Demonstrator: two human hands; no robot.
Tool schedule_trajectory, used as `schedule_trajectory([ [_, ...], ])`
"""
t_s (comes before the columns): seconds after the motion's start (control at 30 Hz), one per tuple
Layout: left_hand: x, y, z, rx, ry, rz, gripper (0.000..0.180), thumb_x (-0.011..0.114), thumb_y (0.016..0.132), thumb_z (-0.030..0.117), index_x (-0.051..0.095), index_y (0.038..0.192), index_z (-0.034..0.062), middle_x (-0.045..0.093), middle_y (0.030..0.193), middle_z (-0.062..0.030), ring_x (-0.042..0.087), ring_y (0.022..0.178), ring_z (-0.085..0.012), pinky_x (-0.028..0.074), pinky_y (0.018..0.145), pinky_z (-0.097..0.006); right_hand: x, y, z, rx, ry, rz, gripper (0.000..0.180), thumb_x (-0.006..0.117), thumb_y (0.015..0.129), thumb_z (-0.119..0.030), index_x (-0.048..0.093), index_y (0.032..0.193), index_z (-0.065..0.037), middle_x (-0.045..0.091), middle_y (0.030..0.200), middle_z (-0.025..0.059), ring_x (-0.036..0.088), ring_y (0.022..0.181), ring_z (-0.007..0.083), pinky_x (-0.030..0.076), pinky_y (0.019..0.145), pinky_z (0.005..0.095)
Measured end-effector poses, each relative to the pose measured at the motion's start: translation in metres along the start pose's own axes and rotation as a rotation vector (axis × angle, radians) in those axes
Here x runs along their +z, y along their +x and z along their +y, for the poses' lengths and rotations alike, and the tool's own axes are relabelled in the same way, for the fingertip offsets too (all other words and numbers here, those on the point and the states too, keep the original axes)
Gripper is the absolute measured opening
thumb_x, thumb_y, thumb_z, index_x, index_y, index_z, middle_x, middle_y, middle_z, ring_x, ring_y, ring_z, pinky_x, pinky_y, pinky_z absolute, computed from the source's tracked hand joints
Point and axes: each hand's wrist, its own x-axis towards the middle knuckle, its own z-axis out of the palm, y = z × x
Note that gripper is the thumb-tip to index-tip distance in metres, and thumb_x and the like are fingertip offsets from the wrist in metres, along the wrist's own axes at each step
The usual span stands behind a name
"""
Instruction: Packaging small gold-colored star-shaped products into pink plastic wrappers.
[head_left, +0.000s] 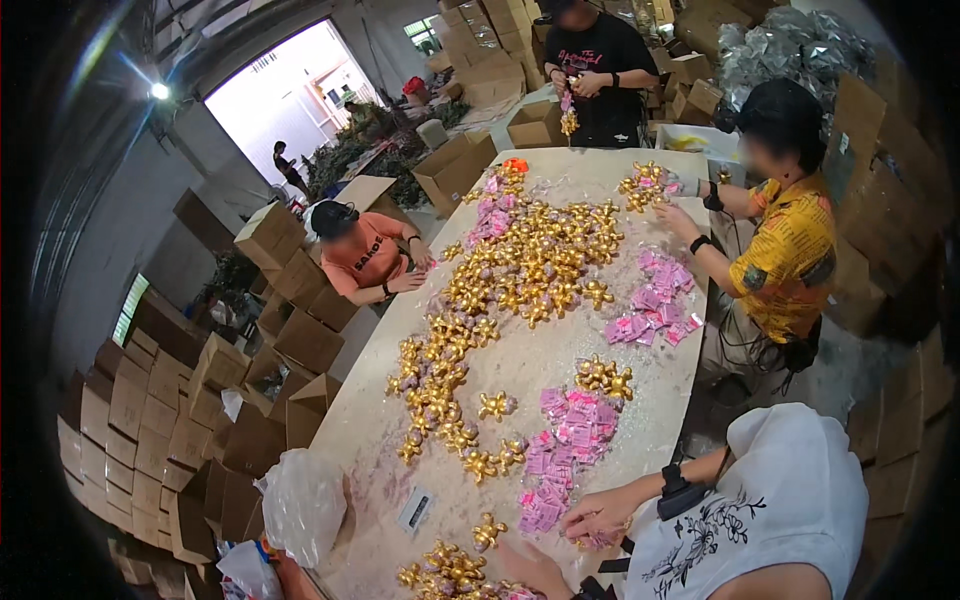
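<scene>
At the table's near end, my right hand (597, 513) has its fingers curled down on small pink packets (597, 541), seemingly pinching one; the fingertips are partly hidden. Below it lies my left hand (537, 568), over more pink packets at the lower edge. Its fingers are blurred. Beside the left hand are a heap of glossy gold star-shaped pieces (450, 572) and one single gold piece (488, 531). A long pile of flat pink packets (570, 440) runs away from my right hand, with several gold pieces (603, 377) at its far end.
Gold pieces (530, 255) cover much of the long table (370, 400). A grey card (415, 510) and a clear plastic bag (303, 505) lie near the left edge. Co-workers in orange (370, 255), yellow (785, 240) and black (600, 60) stand around it. Cardboard boxes (130, 410) are stacked beyond.
</scene>
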Motion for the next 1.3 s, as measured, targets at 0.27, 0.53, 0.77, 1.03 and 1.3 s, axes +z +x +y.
schedule_trajectory([
  [0.27,0.042,0.016,-0.056,0.211,0.939,-0.42,0.062,0.038,0.09,0.05,0.032,0.139,0.0128,0.04,0.135,-0.0198,0.037,0.123,-0.0413,0.026,0.101,-0.055,-0.006,0.005,0.001,-0.066,0.012,0.178,0.025,0.047,0.094,-0.025,0.059,0.088,-0.004,0.054,0.066,0.0011,0.05,0.059,0.007,0.041,0.052,0.0236],
  [0.53,0.064,0.061,-0.014,0.436,0.915,-0.609,0.057,0.039,0.091,0.041,0.033,0.137,0.0095,0.036,0.137,-0.0212,0.033,0.125,-0.0407,0.027,0.102,-0.053,-0.003,0.027,0.01,-0.187,0.059,0.263,0.028,0.049,0.092,-0.029,0.061,0.093,-0.003,0.055,0.068,0.0003,0.051,0.058,0.0065,0.042,0.051,0.0239],
  [0.77,0.084,0.059,0.006,0.556,0.939,-0.764,0.052,0.041,0.091,0.034,0.035,0.136,0.0066,0.032,0.139,-0.0224,0.03,0.128,-0.0402,0.027,0.103,-0.051,0.009,0.011,0.035,-0.361,-0.156,0.676,0.027,0.05,0.09,-0.027,0.059,0.081,-0.003,0.056,0.065,0.0026,0.053,0.056,0.0094,0.043,0.049,0.0268],
  [1.03,0.078,0.061,0.018,0.508,0.962,-0.8,0.048,0.042,0.092,0.024,0.036,0.134,0.0032,0.028,0.141,-0.0238,0.026,0.13,-0.0397,0.028,0.103,-0.048,0.024,-0.021,0.012,-0.267,-0.307,0.679,0.023,0.049,0.092,-0.021,0.054,0.083,0.0,0.058,0.07,0.0072,0.056,0.064,0.0147,0.043,0.058,0.0312],
  [1.3,0.081,0.06,-0.021,0.514,0.645,-0.707,0.064,0.059,0.08,0.043,0.042,0.13,0.0066,0.021,0.145,-0.0212,0.022,0.133,-0.0386,0.027,0.099,-0.057,0.014,-0.031,0.001,-0.148,-0.216,0.628,0.028,0.046,0.095,-0.026,0.055,0.094,0.001,0.06,0.079,0.0072,0.058,0.073,0.0114,0.046,0.064,0.0283],
])
